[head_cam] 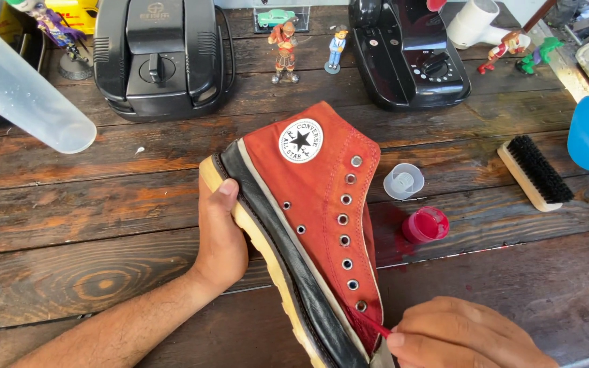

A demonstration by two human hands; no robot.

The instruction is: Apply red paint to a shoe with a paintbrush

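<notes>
Left hand [221, 235] clamps the red high-top shoe's [322, 204] sole near the surface's front edge; right hand [461, 335] pinches a red-tipped tool [378, 329]; canvas looks mostly dyed.

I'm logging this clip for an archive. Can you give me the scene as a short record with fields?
left hand: grips the sole of the shoe, thumb on its edge
right hand: holds a thin red tool at the lowest eyelet
shoe: red high-top, unlaced, tilted on its side
beside shoe: open red pot, clear cap
right side: brush
surface: wooden table
back: two black machines, figurines
</notes>
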